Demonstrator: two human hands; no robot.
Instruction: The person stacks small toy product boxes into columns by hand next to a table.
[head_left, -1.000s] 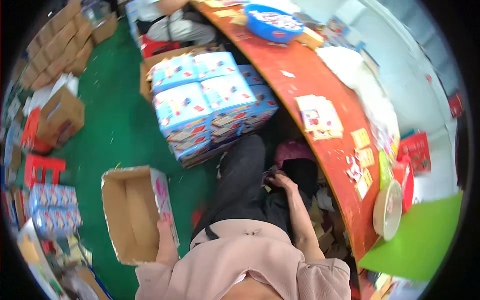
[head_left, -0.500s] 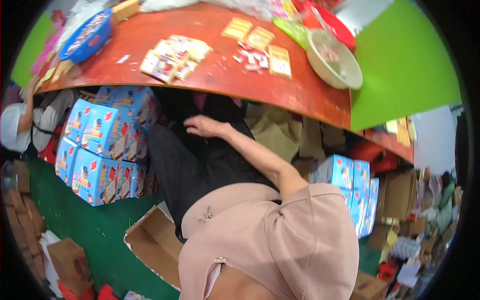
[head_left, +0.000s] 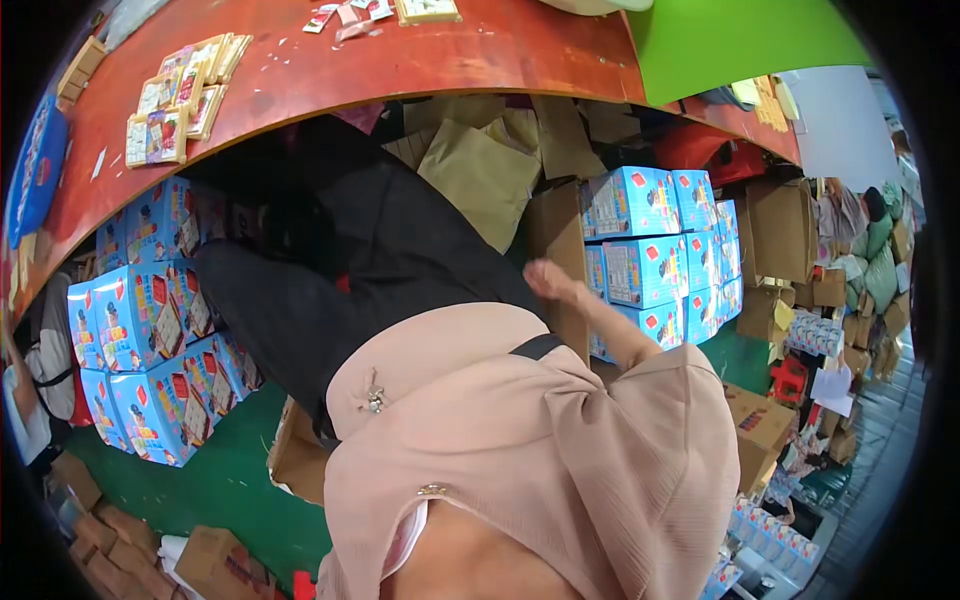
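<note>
My right hand (head_left: 552, 281) is beside my right thigh, in front of a brown cardboard box (head_left: 562, 228). Its fingers look blurred and drawn in, and nothing shows in them. To the right of that hand stand stacked blue printed cartons (head_left: 640, 270). My left hand is out of view. More blue printed cartons (head_left: 150, 320) are piled at my left, partly under the red table (head_left: 400, 70). Flat packets with printed fronts (head_left: 185, 95) lie on the table, with small pink and white pieces (head_left: 355, 18) farther right.
A blue basin (head_left: 40, 175) sits at the table's left end. An open cardboard box (head_left: 298, 455) stands on the green floor by my left leg. Behind me on the right are a brown carton (head_left: 757, 430) and a red stool (head_left: 788, 380). Another person's arm shows at the left edge.
My right hand has moved from over my lap to the right, beside the cardboard box and blue cartons. The view has turned right, so the table objects sit farther left and higher.
</note>
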